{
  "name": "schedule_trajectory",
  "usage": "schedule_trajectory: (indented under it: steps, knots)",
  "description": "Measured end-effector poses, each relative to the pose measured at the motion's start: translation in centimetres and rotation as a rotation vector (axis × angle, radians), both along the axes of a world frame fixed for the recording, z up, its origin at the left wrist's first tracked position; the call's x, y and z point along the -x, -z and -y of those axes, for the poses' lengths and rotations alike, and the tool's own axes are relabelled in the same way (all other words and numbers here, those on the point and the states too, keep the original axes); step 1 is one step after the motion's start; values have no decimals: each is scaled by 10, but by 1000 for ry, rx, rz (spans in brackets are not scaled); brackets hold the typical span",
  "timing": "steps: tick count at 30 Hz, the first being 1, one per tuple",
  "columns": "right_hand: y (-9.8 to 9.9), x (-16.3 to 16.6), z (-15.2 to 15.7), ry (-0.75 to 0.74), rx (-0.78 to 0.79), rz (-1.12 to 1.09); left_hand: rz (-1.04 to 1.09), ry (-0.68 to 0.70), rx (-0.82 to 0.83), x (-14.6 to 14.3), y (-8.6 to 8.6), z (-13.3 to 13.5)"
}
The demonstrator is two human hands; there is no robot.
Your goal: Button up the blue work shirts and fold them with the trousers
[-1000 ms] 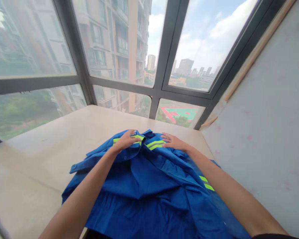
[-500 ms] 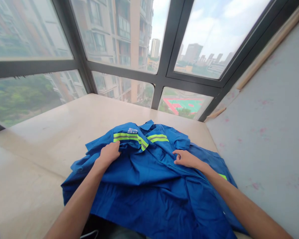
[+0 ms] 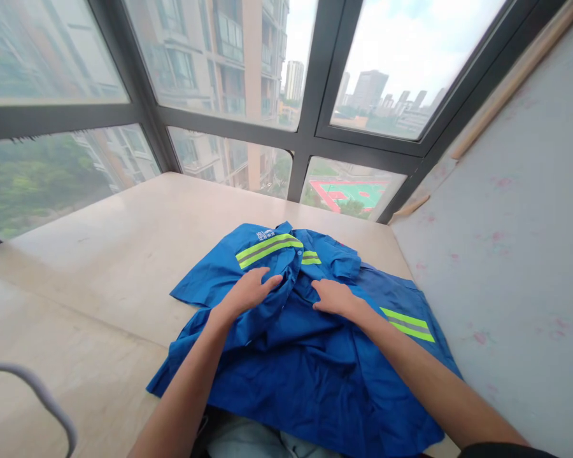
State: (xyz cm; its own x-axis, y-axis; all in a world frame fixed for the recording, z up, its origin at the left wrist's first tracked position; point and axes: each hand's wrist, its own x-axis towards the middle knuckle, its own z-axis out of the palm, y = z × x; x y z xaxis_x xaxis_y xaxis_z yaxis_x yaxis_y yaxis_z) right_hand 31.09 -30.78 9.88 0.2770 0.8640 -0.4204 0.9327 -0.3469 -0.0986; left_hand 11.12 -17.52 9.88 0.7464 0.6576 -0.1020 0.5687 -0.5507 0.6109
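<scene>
A blue work jacket (image 3: 315, 362) with yellow-green and grey reflective stripes lies rumpled on the pale ledge. White lettering marks its left chest, and a button shows near the middle of its front. My left hand (image 3: 251, 291) rests on the left front panel below the stripe, thumb and fingers apart. Across the folded front opening, my right hand (image 3: 337, 298) lies on the right panel with its fingers parted. One sleeve (image 3: 205, 273) spreads out to the left, and a striped sleeve (image 3: 403, 312) reaches to the right, partly behind my right forearm.
The wide pale ledge (image 3: 76, 273) runs back to grey-framed windows (image 3: 300, 137). A wall with a faint flower pattern (image 3: 501, 254) stands close on the right. A grey cable (image 3: 42, 394) curves at the lower left. My legs (image 3: 253, 439) are at the bottom edge.
My left hand has moved right and the left front panel has shifted toward the middle with it. My right hand has moved slightly left, and its fingers have straightened. More of the right sleeve's stripe shows.
</scene>
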Motion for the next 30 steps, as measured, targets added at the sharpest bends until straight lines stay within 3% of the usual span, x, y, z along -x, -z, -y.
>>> schedule_trajectory:
  steps: [3,7,13,15,17,19,21,23,25,27,30]
  knots:
    - [-2,-4,10,29,79,43,-122,-1,-172,9,-2,-5]
    - [1,-4,10,74,56,32,-342,165,-140,8,7,14]
    - [-1,16,-10,129,-174,-123,-106,-223,41,-17,34,34]
    - [-4,32,-18,222,-342,-326,-42,-255,103,-26,40,31]
    - [-4,49,-22,331,-456,-698,38,-276,184,-31,43,26]
    - [-3,59,-24,363,-424,-1068,106,-282,271,-28,43,21]
    - [1,57,-22,338,-354,-1220,158,-300,327,-19,42,15]
    - [8,43,-19,383,-409,-1202,209,-345,335,-7,38,5]
    - [17,21,-15,448,-505,-1049,263,-413,287,4,34,-9]
    - [26,-3,-13,434,-579,-763,279,-464,92,12,30,-25]
    - [35,-34,-12,373,-655,-435,158,-444,-342,19,27,-54]
